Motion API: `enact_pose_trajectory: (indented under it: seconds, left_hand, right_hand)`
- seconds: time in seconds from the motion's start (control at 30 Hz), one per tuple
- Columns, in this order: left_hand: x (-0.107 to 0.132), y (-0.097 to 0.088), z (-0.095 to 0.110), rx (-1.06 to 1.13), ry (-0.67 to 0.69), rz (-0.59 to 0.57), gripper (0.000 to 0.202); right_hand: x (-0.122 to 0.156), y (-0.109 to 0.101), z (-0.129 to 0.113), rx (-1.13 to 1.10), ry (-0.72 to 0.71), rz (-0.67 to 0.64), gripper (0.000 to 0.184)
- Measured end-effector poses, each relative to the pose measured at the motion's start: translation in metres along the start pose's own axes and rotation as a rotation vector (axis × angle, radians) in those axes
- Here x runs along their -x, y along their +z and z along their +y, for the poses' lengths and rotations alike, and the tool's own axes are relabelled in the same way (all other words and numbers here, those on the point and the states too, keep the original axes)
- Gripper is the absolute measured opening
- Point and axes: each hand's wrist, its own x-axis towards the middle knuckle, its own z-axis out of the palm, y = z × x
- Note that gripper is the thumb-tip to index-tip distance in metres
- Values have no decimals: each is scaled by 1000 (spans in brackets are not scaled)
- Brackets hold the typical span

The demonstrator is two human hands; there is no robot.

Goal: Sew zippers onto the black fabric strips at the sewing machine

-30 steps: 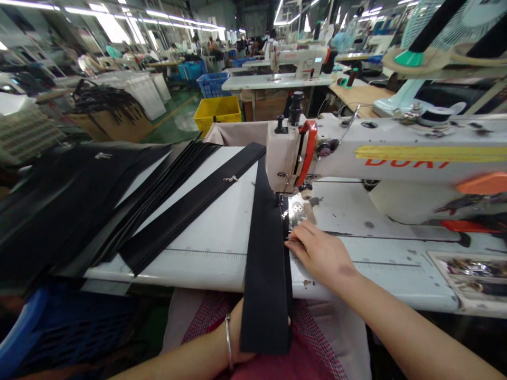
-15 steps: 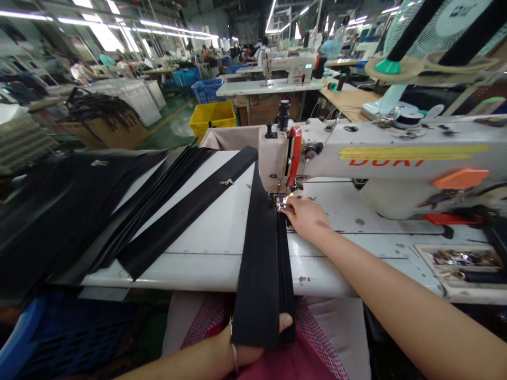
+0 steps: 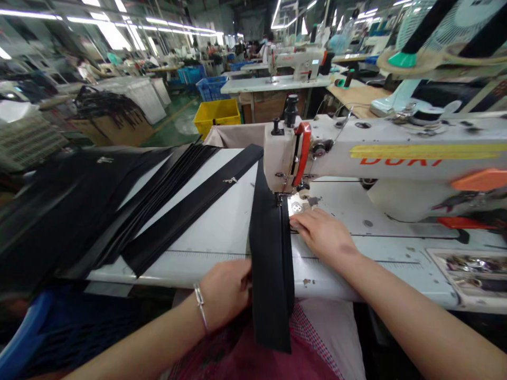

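A long black fabric strip runs from under the needle of the white sewing machine down over the table's front edge onto my lap. My right hand lies on the machine bed beside the presser foot, fingers pressed flat against the strip's right edge. My left hand, with a bracelet on the wrist, grips the strip's left edge at the table's front edge, fingers curled under the cloth.
Another black strip with a metal zipper pull lies diagonally on the white table. A heap of black pieces fills the left. A tray of small parts sits at right. Yellow bin and other machines stand behind.
My left hand rose from my lap to the table's front edge, now gripping the strip higher up. My right hand drew back from the presser foot toward me along the strip's edge.
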Motion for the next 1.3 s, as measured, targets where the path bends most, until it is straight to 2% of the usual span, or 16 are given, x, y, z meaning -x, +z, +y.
enact_pose_trajectory:
  seconds: [0.03,0.07,0.1,0.13,0.2,0.27,0.3,0.43,0.57,0.7,0.9,1.17,1.3]
  left_hand:
    - [-8,-16,-1,-183,61,154,31]
    - [-19,-30,-2,-351,168,254,38]
    - [-31,-41,-3,-507,295,305,45]
    - [-45,-50,-4,-636,438,297,51]
    - [-71,-60,-7,-770,683,121,61]
    - [-90,-62,-11,-811,797,-50,67]
    - [-96,-62,-12,-806,820,-95,69]
    - [-102,-58,-20,-764,833,-99,73]
    - [-100,-56,-26,-764,828,-87,82]
    - [-101,-58,-25,-764,824,-102,90]
    - [-104,-60,-24,-771,819,-115,94]
    - [-104,-58,-24,-769,812,-96,91]
    - [-104,-59,-24,-752,811,-104,91]
  right_hand:
    - [19,1,-4,-28,-96,-15,32]
    - [38,2,-8,-70,-212,-19,38]
    - [54,5,-12,-107,-299,-23,44]
    - [68,7,-15,-132,-371,-24,49]
    - [86,13,-19,-137,-455,-16,58]
    - [94,18,-21,-86,-502,-3,67]
    - [95,19,-22,-51,-519,8,69]
    - [93,26,-24,26,-547,101,62]
    - [91,31,-24,-35,-583,187,54]
    - [88,28,-21,-71,-612,245,41]
    - [82,20,-21,-82,-650,250,34]
    - [78,24,-19,-105,-655,253,34]
    - [76,25,-19,-123,-638,262,27]
